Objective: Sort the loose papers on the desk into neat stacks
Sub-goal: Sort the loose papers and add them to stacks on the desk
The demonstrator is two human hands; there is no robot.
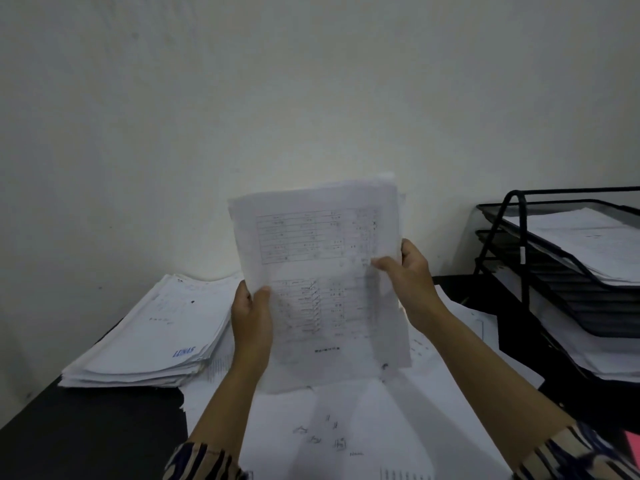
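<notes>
- A sheaf of printed sheets (322, 271) is held upright in the air over the middle of the counter (86, 427), its front page showing ruled tables.
- The left hand (251, 317) grips the sheaf's left edge low down, thumb on the front and fingers curled behind.
- The right hand (408, 271) pinches the right edge higher up, thumb on the front page; its fingers are hidden behind the paper.
- The top edges of the sheaf are slightly uneven, so it looks only partly squared. My reading is that the person is checking or aligning it before setting it down.
- Done so far, as far as can be seen: 1 thick stack of papers (149, 334) lies on the far left of the counter, with a blue stamp on its top sheet. Its edges are roughly even, though some lower sheets stick out.
- At the right stands a black tiered letter tray (519, 244); at least 2 of its tiers hold sheets.
- Left to do: loose sheets (346, 427) lie spread and overlapping on the near counter, under the forearms, some with handwriting. More loose pages (460, 327) reach toward the tray's foot.
- I judge the task to be around midway: the held sheaf needs a place, and the spread sheets below are unsorted.
</notes>
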